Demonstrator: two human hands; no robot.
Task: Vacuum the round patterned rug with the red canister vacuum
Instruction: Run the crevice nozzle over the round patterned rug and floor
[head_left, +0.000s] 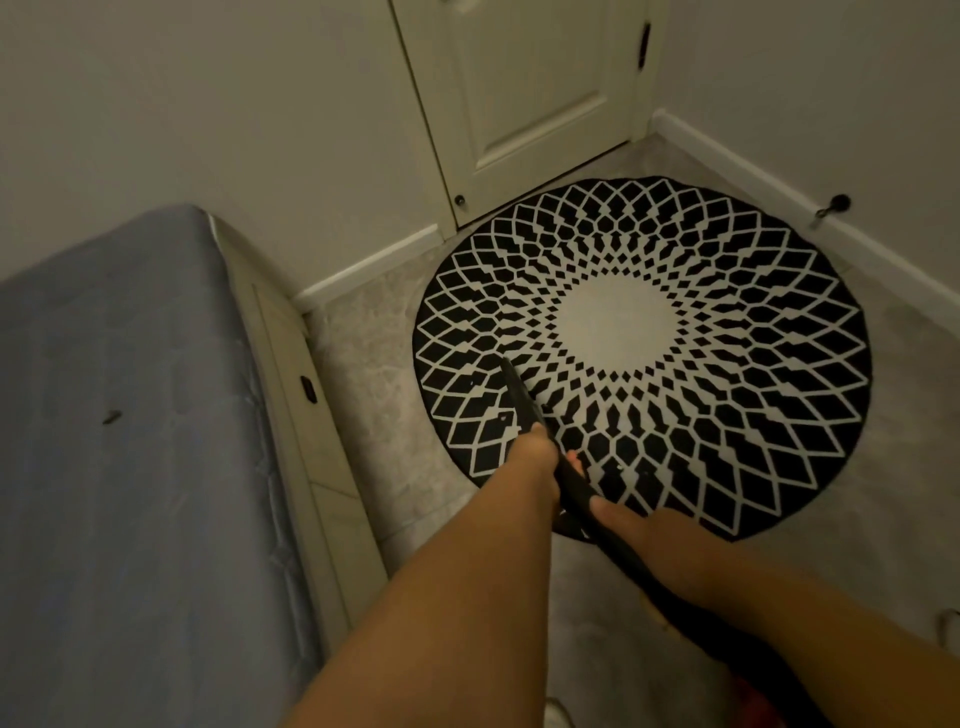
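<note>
The round black-and-white patterned rug (641, 358) lies on the grey carpet in the room's corner. A black vacuum wand (519, 395) slants down from me, its narrow tip resting on the rug's near left part. My left hand (537, 452) grips the wand further forward, over the rug's edge. My right hand (631, 525) holds the wand or hose closer to me. The black hose (675, 597) runs back under my right forearm. A bit of red shows at the bottom edge (753, 701); the canister itself is hidden.
A bed with a blue-grey mattress (130, 415) and pale frame fills the left. A closed white door (530, 104) stands behind the rug. White baseboards (779, 182) line the walls, with a black door stop (834, 205) at right. Grey carpet (379, 374) separates bed and rug.
</note>
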